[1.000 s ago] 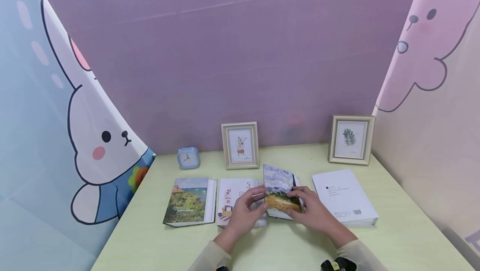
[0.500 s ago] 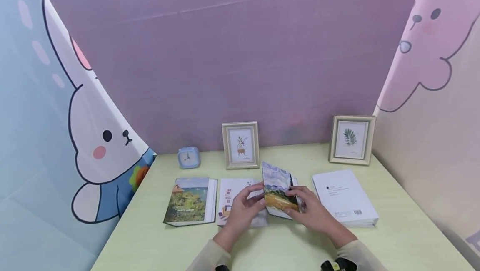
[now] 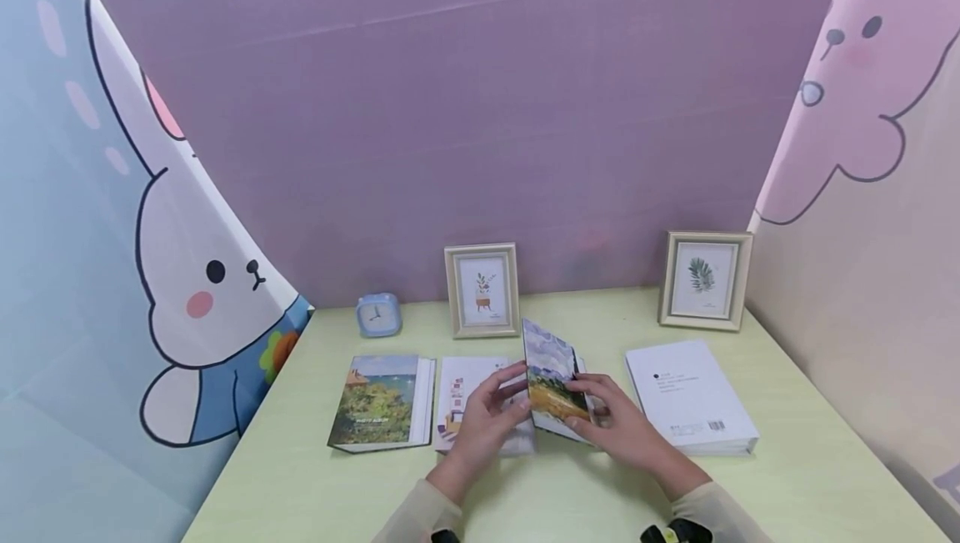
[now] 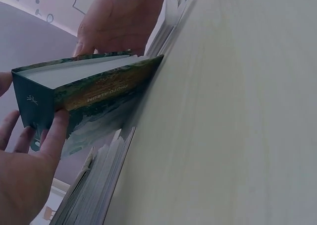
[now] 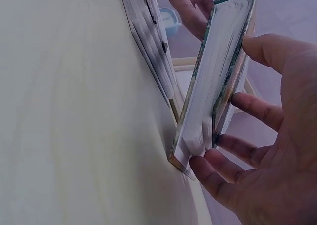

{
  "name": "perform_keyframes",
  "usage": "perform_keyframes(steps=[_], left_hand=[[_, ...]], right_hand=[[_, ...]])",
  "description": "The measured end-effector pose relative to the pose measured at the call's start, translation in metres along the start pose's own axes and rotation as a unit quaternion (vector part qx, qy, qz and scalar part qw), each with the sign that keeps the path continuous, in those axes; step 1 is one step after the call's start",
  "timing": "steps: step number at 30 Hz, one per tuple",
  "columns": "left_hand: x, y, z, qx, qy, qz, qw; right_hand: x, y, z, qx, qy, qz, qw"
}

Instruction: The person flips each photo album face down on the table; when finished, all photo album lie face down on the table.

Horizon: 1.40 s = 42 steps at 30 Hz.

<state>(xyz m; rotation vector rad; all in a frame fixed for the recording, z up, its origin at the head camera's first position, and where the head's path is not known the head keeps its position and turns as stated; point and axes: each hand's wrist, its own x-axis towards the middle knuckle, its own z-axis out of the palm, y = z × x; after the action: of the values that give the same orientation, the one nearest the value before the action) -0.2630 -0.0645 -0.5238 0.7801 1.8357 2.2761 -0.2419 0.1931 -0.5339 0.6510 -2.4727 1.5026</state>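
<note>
A photo album [image 3: 551, 380] with a painted landscape cover stands tilted, spine toward the left, above the middle of the table. My left hand [image 3: 487, 414] holds it by the dark green spine [image 4: 34, 103], thumb and fingers around that edge. On the other side my right hand [image 3: 618, 414] grips the open edge, its thumb [image 5: 267, 49] against the cover and its fingertips at the pages. The covers stand slightly apart at the page side, and the white page block shows between them. The lower corner is close over the table in the right wrist view.
A second landscape photo album [image 3: 378, 405] lies at left, beside a white album [image 3: 453, 401] partly hidden by my left hand. A white book with a barcode [image 3: 690, 397] lies at right. Behind stand a blue clock [image 3: 378, 316] and two picture frames, one central [image 3: 482, 291], one right [image 3: 703, 280].
The album has turned and tilted steeper, its painted cover now narrower in the head view. The right fingers have shifted slightly left with it; the left hand stays at the spine.
</note>
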Motion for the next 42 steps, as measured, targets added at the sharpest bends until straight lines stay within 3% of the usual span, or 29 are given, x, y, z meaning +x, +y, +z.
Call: perform_keyframes(steps=[5,14,30,37,42], left_hand=[[-0.001,0.002,0.001,0.008,0.000,0.008,0.9999],[-0.002,0.005,0.004,0.076,-0.002,0.039,0.9964],[-0.003,0.006,0.006,0.010,-0.025,0.023,0.9994],[-0.003,0.006,0.007,-0.004,-0.030,0.011,0.9995],[-0.004,0.005,0.010,-0.012,-0.041,0.016,0.9990]], right_hand=[[0.000,0.000,0.000,-0.001,0.004,-0.010,1.000],[0.000,0.002,0.000,-0.012,0.014,-0.042,0.999],[0.000,-0.004,0.002,0.050,0.003,-0.089,0.995],[0.000,-0.007,0.001,0.079,-0.007,-0.076,0.994],[0.000,-0.009,0.000,0.111,-0.019,-0.091,0.990]])
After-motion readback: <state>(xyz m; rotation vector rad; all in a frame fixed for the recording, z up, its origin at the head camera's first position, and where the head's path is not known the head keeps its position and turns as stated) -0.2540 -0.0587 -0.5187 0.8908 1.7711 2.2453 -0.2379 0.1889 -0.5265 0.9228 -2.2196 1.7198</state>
